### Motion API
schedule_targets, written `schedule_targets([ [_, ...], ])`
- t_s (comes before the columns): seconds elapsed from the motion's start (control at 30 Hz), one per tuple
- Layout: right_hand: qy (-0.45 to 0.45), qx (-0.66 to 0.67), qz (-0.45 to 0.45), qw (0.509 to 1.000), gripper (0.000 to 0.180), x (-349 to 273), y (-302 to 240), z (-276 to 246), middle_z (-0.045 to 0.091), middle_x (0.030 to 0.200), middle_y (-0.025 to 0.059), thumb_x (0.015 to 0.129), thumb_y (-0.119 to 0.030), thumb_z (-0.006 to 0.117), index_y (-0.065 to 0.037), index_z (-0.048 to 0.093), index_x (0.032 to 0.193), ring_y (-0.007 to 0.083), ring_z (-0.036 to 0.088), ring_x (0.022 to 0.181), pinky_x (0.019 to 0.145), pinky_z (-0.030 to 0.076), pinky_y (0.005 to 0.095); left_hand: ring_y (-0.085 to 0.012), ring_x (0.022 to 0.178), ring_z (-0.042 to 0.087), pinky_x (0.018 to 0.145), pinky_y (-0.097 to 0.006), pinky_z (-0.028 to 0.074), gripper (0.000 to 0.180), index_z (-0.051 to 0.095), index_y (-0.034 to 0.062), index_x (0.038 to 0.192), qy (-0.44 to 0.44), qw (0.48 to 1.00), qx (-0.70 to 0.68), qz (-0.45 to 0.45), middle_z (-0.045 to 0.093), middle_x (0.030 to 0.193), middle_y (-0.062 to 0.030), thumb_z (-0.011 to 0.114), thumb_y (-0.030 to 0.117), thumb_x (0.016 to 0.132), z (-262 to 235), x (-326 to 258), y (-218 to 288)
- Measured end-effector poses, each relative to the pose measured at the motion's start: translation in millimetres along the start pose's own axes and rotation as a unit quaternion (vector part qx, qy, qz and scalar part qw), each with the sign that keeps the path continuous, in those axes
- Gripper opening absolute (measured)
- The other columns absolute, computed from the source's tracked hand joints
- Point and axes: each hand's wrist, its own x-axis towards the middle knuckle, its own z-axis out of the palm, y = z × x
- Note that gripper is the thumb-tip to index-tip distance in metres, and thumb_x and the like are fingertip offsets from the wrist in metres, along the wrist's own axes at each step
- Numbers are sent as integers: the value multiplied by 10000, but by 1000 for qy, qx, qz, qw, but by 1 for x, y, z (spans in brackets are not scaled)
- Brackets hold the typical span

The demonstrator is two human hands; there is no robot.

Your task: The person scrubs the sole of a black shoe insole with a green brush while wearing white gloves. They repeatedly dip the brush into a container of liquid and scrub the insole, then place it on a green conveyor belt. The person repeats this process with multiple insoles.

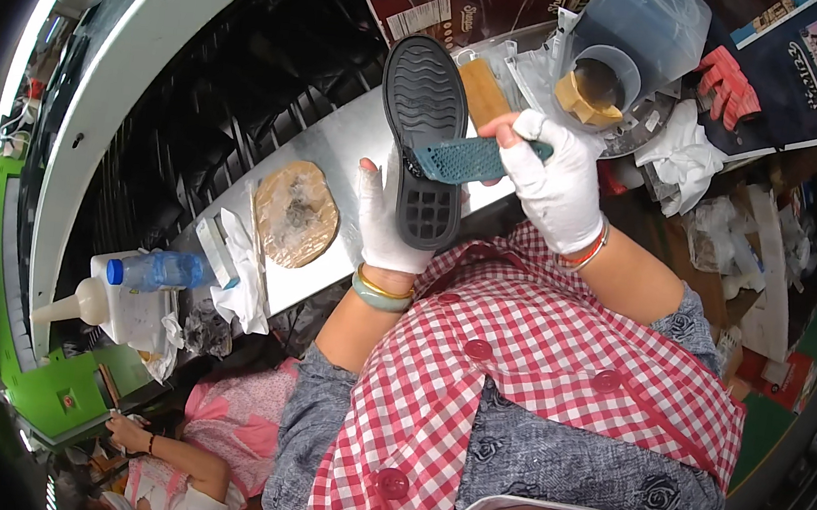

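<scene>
A black shoe sole (pixel 428 88), tread side up, is held by my gloved left hand (pixel 390 238) at its heel end, with the thumb and fingers around its side. In my gloved right hand (pixel 565 187) is a teal textured strip (pixel 463 159), gripped between thumb and fingers. The strip lies across the middle of the sole, and its far end appears to touch the sole's edge; a dark patch shows there. Both white gloves leave some fingertips bare. Below the sole is a pale metallic work surface (pixel 344 248).
A round brown plastic-wrapped pad (pixel 295 213) lies to the left. Farther left are a blue-capped bottle (pixel 160 272) and a nozzle bottle (pixel 74 307). At upper right stand a cup (pixel 629 67), a clear container (pixel 663 28), crumpled white paper (pixel 686 157) and a red glove (pixel 728 87). A co-worker's arm (pixel 187 466) shows lower left.
</scene>
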Motion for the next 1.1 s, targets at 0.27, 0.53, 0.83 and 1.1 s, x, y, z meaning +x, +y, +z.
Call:
schedule_targets([
  [0.27,0,-85,-49,995,107,-17,-7,10,625,744,32,887,-96,565,-15,636,885,52,553,583,531,459,204,-340,1182,434,926,-552,384,708,303,200,1383,61,995,-73,11,416,1328,-117,248,675,861,26,6,9],
  [0.53,-68,-96,-78,990,82,-22,-11,2,595,701,16,878,-57,561,-6,625,878,40,523,582,538,432,199,-337,1186,444,979,-490,378,756,296,91,1385,14,999,-37,-28,421,1326,-158,196,649,886,31,-1,14],
  [0.83,-216,-73,93,969,199,-11,-38,-10,555,819,9,915,-174,533,-4,633,946,63,529,705,586,489,198,-333,1040,561,910,-443,464,808,428,-18,1248,41,985,-76,-149,518,1179,-211,328,677,849,30,-6,19],
  [1.1,-299,-84,145,939,226,6,-45,-11,592,863,28,908,-223,548,-14,624,943,68,533,559,521,427,181,-283,997,589,771,-372,540,795,377,79,1333,-82,973,62,-208,532,1175,-183,261,700,851,25,-5,23],
])
